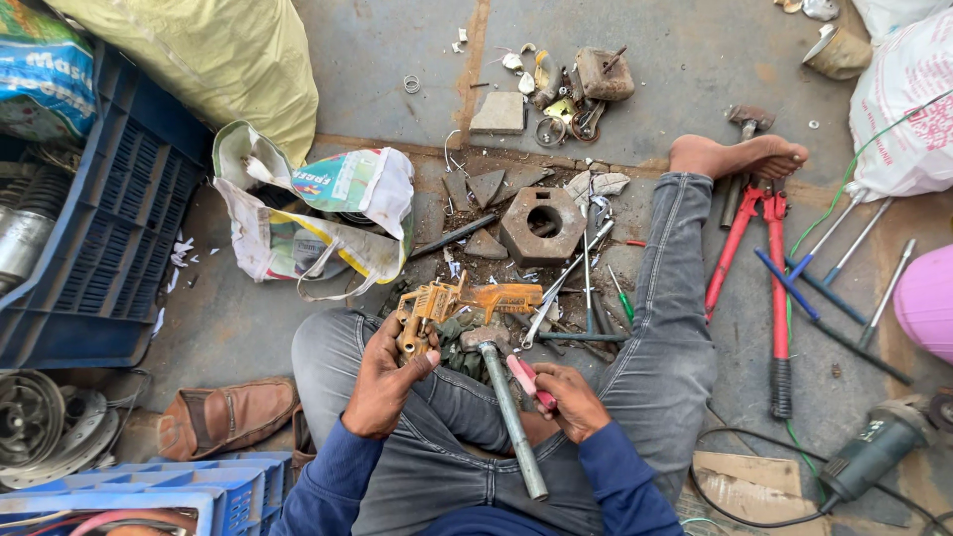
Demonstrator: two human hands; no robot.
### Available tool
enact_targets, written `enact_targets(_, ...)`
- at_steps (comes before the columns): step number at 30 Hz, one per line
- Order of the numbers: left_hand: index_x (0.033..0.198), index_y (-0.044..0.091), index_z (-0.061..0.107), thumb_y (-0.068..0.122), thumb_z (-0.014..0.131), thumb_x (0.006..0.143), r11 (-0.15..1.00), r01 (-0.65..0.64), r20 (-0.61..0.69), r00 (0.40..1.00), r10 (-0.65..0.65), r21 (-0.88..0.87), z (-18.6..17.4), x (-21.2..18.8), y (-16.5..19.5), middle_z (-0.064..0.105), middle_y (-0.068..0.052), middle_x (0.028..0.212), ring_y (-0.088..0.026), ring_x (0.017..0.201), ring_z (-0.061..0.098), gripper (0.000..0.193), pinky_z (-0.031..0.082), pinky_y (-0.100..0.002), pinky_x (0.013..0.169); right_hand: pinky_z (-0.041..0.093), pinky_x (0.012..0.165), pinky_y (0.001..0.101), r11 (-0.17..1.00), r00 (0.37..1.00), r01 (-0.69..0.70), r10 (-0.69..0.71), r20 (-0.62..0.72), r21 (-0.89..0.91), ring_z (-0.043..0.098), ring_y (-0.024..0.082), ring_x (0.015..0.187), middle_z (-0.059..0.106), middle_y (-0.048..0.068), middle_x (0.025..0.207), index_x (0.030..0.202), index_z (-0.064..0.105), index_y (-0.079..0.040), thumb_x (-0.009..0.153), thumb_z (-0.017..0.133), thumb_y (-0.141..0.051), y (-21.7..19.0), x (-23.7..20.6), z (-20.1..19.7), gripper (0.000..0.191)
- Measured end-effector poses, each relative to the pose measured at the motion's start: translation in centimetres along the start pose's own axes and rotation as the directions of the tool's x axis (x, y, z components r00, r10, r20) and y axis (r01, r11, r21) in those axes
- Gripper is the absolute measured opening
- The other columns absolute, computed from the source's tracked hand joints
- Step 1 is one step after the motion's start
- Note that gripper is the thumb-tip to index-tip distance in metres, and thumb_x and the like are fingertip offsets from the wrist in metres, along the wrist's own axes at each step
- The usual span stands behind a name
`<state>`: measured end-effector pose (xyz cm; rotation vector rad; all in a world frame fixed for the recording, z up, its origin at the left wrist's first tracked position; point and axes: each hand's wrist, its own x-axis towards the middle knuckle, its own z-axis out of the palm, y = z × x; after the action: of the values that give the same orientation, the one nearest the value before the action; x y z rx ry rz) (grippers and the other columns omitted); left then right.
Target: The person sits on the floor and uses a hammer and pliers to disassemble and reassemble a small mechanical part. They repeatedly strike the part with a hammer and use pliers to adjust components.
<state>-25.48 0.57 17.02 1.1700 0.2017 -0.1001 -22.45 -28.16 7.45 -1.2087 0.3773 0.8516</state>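
Observation:
I sit on the ground in grey jeans and blue sleeves. My left hand grips a worn orange power-tool housing held over my lap. My right hand holds a small tool with a pink-red handle. A hammer with a long grey metal handle lies across my thigh between both hands, head near the orange housing. Several screwdrivers and thin metal tools lie just beyond my knees.
A hexagonal metal block sits ahead among scrap. Red bolt cutters and blue-handled tools lie right, an angle grinder at lower right. Blue crates, plastic bags and a brown shoe are left.

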Motion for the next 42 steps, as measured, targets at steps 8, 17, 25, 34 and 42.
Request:
enact_targets(8,0.113,0.005,0.055,0.004,0.074,0.088,0.992,-0.068,-0.038,0.997,0.073,0.108,0.3,-0.3,1.0,0.061,-0.001,0.095,-0.007,0.076,0.052,0.031,0.044,-0.023,0.064,0.048,0.056,0.0240,0.781,0.873,0.337,-0.468,0.134,0.526,0.058,0.009,0.066,0.058,0.001,0.087,0.142,0.051,0.006,0.089,0.061,-0.003,-0.8,-5.1,0.5,0.055)
enact_targets(17,0.120,0.004,0.053,-0.002,0.073,0.084,0.975,-0.065,-0.003,0.998,0.067,0.213,3.0,-0.2,1.0,0.056,-0.001,0.100,-0.008,0.090,0.056,0.042,0.049,-0.024,0.081,0.045,0.054,0.0219,0.961,0.969,0.236,-0.244,0.040,0.143,0.061,0.007,0.071,0.069,0.004,0.107,0.141,0.052,-0.002,0.083,0.057,-0.007,-1.5,-6.2,0.6,0.058)
enact_targets(25,0.135,-0.001,0.048,-0.004,0.072,0.090,0.889,-0.174,0.082,0.985,0.154,0.425,4.7,-0.4,1.6,0.054,-0.004,0.113,-0.010,0.102,0.052,0.051,0.047,-0.026,0.092,0.060,0.073,0.0293,0.874,0.921,0.324,-0.205,0.330,-0.361,0.075,0.017,0.085,0.074,0.014,0.097,0.137,0.058,0.001,0.101,0.056,-0.009,0.3,-6.7,2.5,0.038)
enact_targets(34,0.144,-0.001,0.047,-0.011,0.068,0.085,0.693,-0.362,0.217,0.932,0.292,0.623,6.0,-0.9,2.9,0.057,-0.013,0.129,-0.021,0.122,0.059,0.063,0.045,-0.032,0.106,0.061,0.083,0.0335,0.601,0.863,0.484,-0.449,0.233,-0.635,0.076,0.022,0.097,0.067,0.014,0.110,0.148,0.047,-0.004,0.082,0.059,0.010,-2.9,-7.9,3.5,0.069)
enact_targets(42,0.143,-0.001,0.048,-0.010,0.066,0.085,0.821,-0.193,0.167,0.979,0.120,0.537,5.9,-0.6,2.3,0.061,-0.013,0.125,-0.019,0.118,0.058,0.062,0.047,-0.031,0.102,0.057,0.089,0.0376,0.449,0.813,0.547,-0.487,0.320,-0.706,0.072,0.030,0.101,0.068,0.017,0.113,0.145,0.049,-0.004,0.084,0.068,0.005,-3.9,-8.6,4.4,0.065)
